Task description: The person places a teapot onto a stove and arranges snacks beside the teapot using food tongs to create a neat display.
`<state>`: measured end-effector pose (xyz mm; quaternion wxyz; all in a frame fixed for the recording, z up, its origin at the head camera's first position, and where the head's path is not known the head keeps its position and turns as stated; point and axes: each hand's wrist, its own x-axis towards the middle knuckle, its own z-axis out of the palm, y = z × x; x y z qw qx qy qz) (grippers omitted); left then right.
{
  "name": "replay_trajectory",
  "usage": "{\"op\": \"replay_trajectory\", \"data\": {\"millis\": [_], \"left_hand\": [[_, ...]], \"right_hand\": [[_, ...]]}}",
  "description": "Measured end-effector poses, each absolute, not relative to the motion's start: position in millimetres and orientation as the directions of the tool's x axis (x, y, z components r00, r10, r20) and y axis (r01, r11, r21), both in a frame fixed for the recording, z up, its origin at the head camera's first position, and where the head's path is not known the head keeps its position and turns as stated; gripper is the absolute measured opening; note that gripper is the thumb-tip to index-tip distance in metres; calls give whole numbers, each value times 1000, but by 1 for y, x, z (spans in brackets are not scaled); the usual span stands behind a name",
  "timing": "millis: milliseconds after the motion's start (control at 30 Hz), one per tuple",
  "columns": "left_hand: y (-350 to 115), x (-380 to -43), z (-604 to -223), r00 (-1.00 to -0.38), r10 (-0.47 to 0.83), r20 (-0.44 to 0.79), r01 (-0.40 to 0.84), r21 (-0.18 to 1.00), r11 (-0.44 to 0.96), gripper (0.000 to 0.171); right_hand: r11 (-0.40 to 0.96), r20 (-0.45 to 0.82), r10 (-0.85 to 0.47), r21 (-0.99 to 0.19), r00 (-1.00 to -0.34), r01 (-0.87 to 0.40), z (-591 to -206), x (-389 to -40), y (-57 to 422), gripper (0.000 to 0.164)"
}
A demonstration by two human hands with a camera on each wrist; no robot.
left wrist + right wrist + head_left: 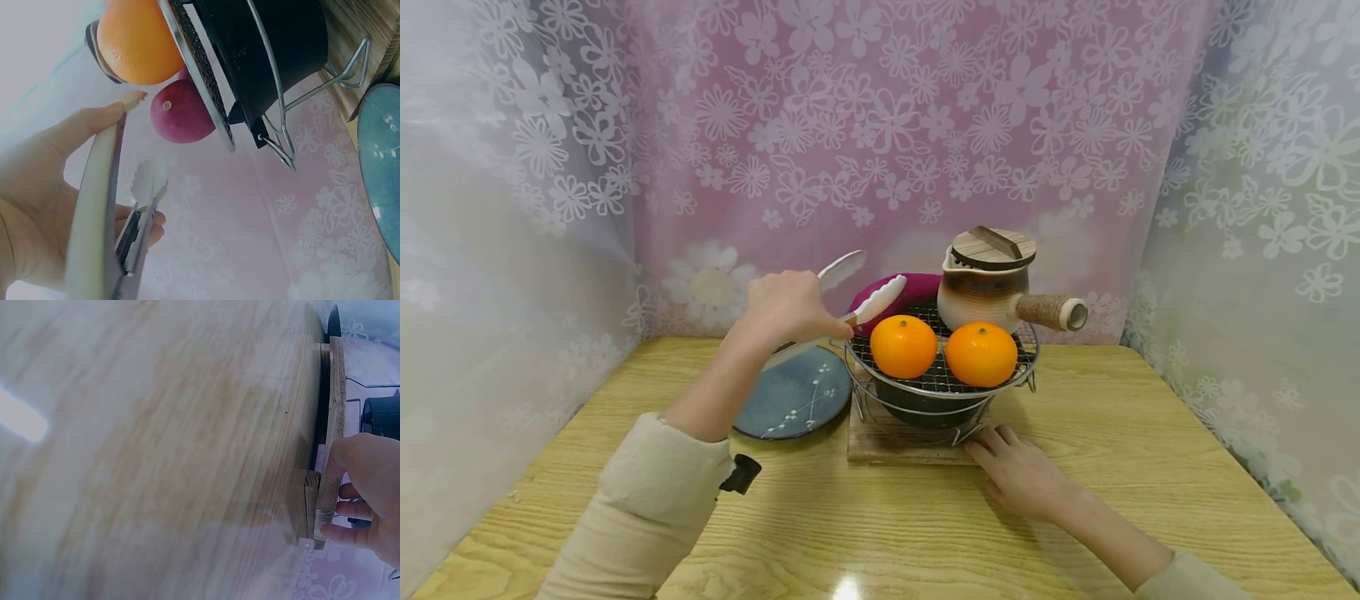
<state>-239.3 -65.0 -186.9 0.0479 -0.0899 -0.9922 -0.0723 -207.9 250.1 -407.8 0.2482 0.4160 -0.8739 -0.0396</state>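
Note:
In the head view my left hand holds a pair of tongs with pale scalloped tips. The tips are spread apart, with nothing between them, left of the round wire grill. Two oranges sit at the front of the grill. Behind them lies a magenta, elongated vegetable or fruit, partly hidden; its rounded end shows in the left wrist view. My right hand grips the front right corner of the wooden board under the grill, fingers and thumb at its edge.
A brown-and-cream teapot with a wooden lid and wrapped side handle stands at the grill's back right. Under the mesh is a black burner bowl. A blue plate lies left of the board. Flowered curtains enclose the table.

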Motion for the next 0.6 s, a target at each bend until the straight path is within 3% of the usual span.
{"op": "replay_trajectory", "data": {"millis": [267,600], "left_hand": [[-83,-238,-188,-978,150,146,182,244,953,49],[-109,-237,-192,-976,125,176,172,289,942,61]], "right_hand": [[647,397,-751,281,-528,-709,-409,-209,250,38],[655,373,-748,277,-549,-704,-408,-209,250,39]]}}
